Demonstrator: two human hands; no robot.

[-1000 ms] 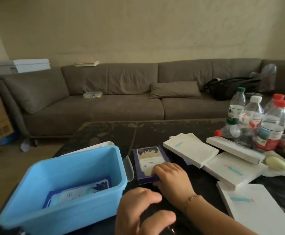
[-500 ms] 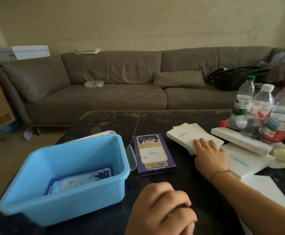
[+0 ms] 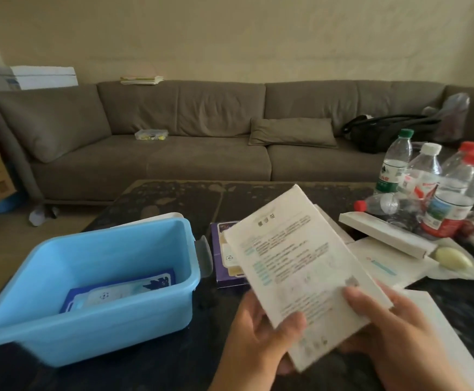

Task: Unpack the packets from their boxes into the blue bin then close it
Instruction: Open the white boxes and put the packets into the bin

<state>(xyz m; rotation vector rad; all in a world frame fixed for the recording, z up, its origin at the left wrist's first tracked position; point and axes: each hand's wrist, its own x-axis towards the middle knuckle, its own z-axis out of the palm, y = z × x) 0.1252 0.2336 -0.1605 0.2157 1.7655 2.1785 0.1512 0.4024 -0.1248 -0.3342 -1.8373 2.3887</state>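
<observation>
1. Hands hold a flat white cardboard box (image 3: 300,275) with small printed text on its upturned face, lifted above the dark mottled table (image 3: 173,196) and tilted, its far end higher.
2. Left hand (image 3: 258,337) grips the box's near left corner, thumb curled over the printed face and fingers beneath it, out of sight.
3. Right hand (image 3: 393,325) grips the near right edge, thumb pressed on the printed face near the edge, the other fingers curled under the box.
4. Light blue plastic bin (image 3: 89,328) stands open on the table to the left of the hands, well apart from the held box; a dark blue and white flat packet (image 3: 117,292) lies on its floor.
5. Behind the bin a white lid (image 3: 171,216) shows as a thin edge.
6. Between bin and held box a purple box (image 3: 224,266) lies flat on the table, partly hidden by the white box.
7. To the right, more flat white boxes (image 3: 382,238) lie stacked and overlapping, with a pale yellow oval object (image 3: 453,258) just beside them.
8. Clear plastic water bottles (image 3: 453,193) with red, white and green caps stand at the table's right end; one lies on its side.
9. Beyond the table runs a long brown fabric sofa (image 3: 202,131) with a black bag (image 3: 382,131) on it.
</observation>
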